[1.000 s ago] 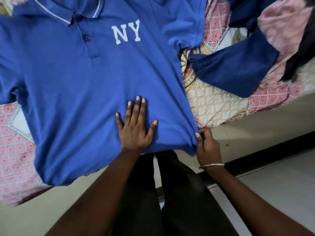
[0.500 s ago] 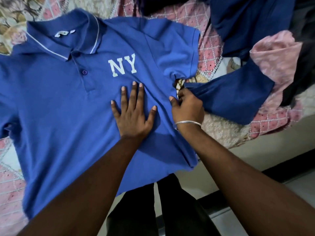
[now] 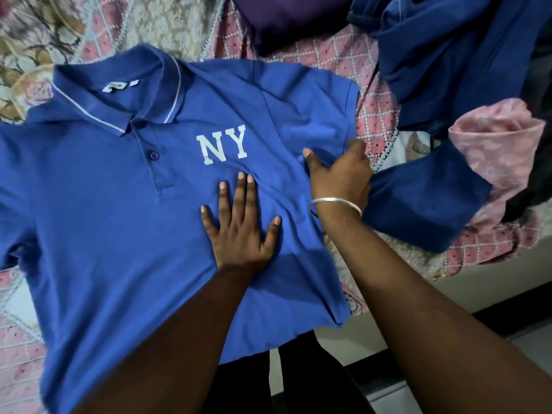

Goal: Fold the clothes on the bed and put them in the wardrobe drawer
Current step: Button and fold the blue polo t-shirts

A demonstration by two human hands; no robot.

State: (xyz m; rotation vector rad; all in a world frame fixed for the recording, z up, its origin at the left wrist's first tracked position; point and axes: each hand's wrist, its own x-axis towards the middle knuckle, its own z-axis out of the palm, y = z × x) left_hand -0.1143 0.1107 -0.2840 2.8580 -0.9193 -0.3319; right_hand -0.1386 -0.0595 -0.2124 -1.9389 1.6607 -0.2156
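Observation:
A blue polo shirt [image 3: 119,234] with a white "NY" on the chest lies face up on the bed, collar at the far side, hem hanging over the near edge. My left hand [image 3: 242,231] lies flat on the shirt's middle, fingers spread. My right hand [image 3: 340,177], with a silver bangle on the wrist, pinches the shirt's side seam just under its right sleeve [image 3: 316,115].
A pink patterned bedspread [image 3: 373,73] covers the bed. At the right lies a heap of other clothes: a dark blue garment [image 3: 433,198], a pink cloth [image 3: 501,144] and more blue fabric [image 3: 463,55]. A purple pillow [image 3: 286,19] sits at the far side. The floor [image 3: 522,369] shows at the lower right.
My right hand has left the shirt's hem corner and moved up the side seam to the sleeve. My left hand slid up the shirt towards the chest.

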